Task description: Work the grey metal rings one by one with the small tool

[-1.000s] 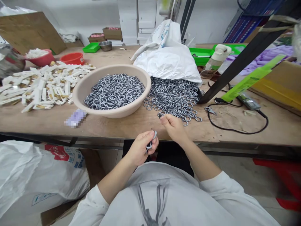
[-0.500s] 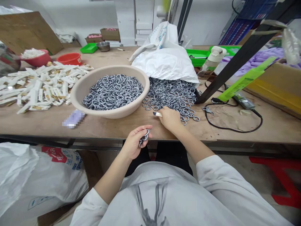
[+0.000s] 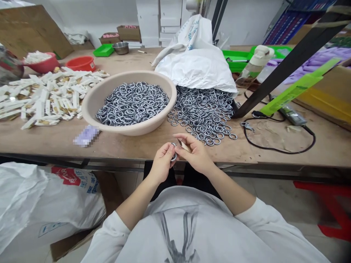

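Near the table's front edge, my left hand (image 3: 162,162) is closed on a few grey rings (image 3: 173,152); how many is hidden by the fingers. My right hand (image 3: 196,155) meets it from the right, its thumb at the rings. In that hand lies a small knife (image 3: 185,147) with a pale handle and a dark, pointed tip. Just beyond my hands a loose heap of the same rings (image 3: 204,113) spills from a white sack (image 3: 197,69). To the left of the heap stands a wide beige basin (image 3: 128,130), holding many more rings.
White strips (image 3: 49,98) are piled at left, near a red bowl (image 3: 80,64). A slanting dark post (image 3: 285,62) rises on the right, beside a black cable (image 3: 276,149) and a bottle (image 3: 255,65). A blurred purple object (image 3: 86,136) lies before the basin.
My right hand has come back from the ring heap towards my body, the knife still in it. It now touches the rings in my left hand, which has barely moved.
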The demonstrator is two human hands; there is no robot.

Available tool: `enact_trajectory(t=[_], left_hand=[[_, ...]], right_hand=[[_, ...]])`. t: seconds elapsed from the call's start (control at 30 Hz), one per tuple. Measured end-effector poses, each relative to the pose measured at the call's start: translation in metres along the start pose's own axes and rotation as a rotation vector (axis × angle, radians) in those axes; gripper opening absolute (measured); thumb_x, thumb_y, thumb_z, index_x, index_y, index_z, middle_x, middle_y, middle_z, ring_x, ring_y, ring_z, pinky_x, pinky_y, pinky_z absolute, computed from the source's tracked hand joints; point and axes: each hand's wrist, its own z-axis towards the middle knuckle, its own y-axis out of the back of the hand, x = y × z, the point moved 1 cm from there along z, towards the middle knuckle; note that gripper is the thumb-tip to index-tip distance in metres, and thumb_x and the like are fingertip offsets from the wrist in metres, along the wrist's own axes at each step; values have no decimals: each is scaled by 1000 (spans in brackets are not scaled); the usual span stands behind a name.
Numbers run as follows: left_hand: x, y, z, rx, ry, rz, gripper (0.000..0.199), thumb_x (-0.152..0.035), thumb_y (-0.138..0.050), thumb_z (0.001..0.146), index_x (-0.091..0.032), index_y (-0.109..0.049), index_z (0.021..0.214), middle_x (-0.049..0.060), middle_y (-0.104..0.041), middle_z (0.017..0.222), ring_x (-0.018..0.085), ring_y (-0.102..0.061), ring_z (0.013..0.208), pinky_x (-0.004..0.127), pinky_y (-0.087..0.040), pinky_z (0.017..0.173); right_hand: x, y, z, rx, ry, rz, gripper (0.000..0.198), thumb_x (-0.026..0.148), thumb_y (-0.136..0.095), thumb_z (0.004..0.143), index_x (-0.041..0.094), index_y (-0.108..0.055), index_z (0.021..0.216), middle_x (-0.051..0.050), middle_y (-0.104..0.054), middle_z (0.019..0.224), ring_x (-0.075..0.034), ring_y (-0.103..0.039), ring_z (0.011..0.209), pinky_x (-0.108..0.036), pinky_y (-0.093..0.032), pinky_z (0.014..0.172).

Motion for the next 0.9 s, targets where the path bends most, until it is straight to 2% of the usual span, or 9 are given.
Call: enact_trajectory(t=[0.07, 0.23, 0.37, 0.47, 0.57, 0.63, 0.7, 0.8, 0.9], left_hand=[[-3, 2, -2, 72, 28, 27, 38, -52, -69, 83, -16, -58, 80, -3, -53, 60, 4, -38, 47, 16, -23, 41], [-12, 4, -5, 137, 73, 36, 42, -52, -70, 82, -15, -54, 70, -2, -50, 55, 4, -33, 45, 17, -19, 40], [-16, 3, -5, 147, 86, -17, 41, -50, -74, 77, -16, -53, 71, -4, -47, 55, 4, -31, 44, 16, -20, 40], [-16, 4, -6, 167, 97, -14, 41, -50, -75, 77, -17, -52, 73, -5, -48, 55, 4, -32, 44, 16, -20, 40], [-16, 5, -10, 256, 87, 56, 40, -49, -70, 82, -16, -52, 70, -4, -49, 53, 4, -32, 44, 18, -21, 42], [-17, 4, -14, 360, 103, 124, 42, -50, -67, 85, -14, -54, 68, -2, -51, 53, 4, -33, 44, 18, -22, 43], [-18, 3, -18, 410, 130, 153, 42, -50, -66, 86, -14, -55, 68, -1, -52, 52, 4, -34, 44, 19, -23, 44], [-19, 3, -17, 295, 141, 97, 38, -48, -67, 85, -14, -56, 72, 0, -56, 55, 4, -35, 42, 18, -21, 41], [-18, 6, -11, 161, 149, 31, 28, -40, -71, 82, -15, -63, 93, 0, -62, 62, 4, -38, 41, 17, -20, 39]], right_hand=[[5, 7, 4, 79, 22, -82, 33, 51, -68, 81, 21, -64, 94, 0, -63, 78, -14, -58, 63, -28, -49, 61], [12, 24, 5, 69, 228, -360, 46, 61, -52, 92, 18, -58, 75, 2, -51, 64, -11, -45, 59, -25, -35, 58], [14, 22, -10, 194, 431, -596, 50, 53, -42, 100, 19, -46, 64, 3, -44, 61, -10, -42, 58, -25, -28, 57], [15, 20, -17, 193, 463, -679, 49, 50, -41, 101, 19, -43, 64, 3, -43, 61, -10, -41, 57, -25, -26, 57], [11, 25, -12, 196, 410, -735, 50, 52, -39, 101, 19, -44, 63, 3, -44, 59, -10, -40, 56, -26, -25, 57], [7, 33, -3, 149, 298, -818, 52, 52, -37, 101, 19, -47, 62, 2, -47, 58, -11, -43, 57, -26, -25, 57], [3, 43, 11, 46, 157, -971, 50, 50, -39, 101, 19, -54, 66, 0, -55, 63, -13, -49, 61, -27, -25, 57], [1, 54, 33, -109, 29, -1268, 33, 49, -52, 96, 20, -67, 92, -6, -69, 92, -20, -61, 79, -28, -31, 61], [2, 55, 53, -121, -55, -1510, 28, 41, -57, 94, 18, -68, 107, -12, -68, 110, -25, -65, 89, -30, -35, 64]])
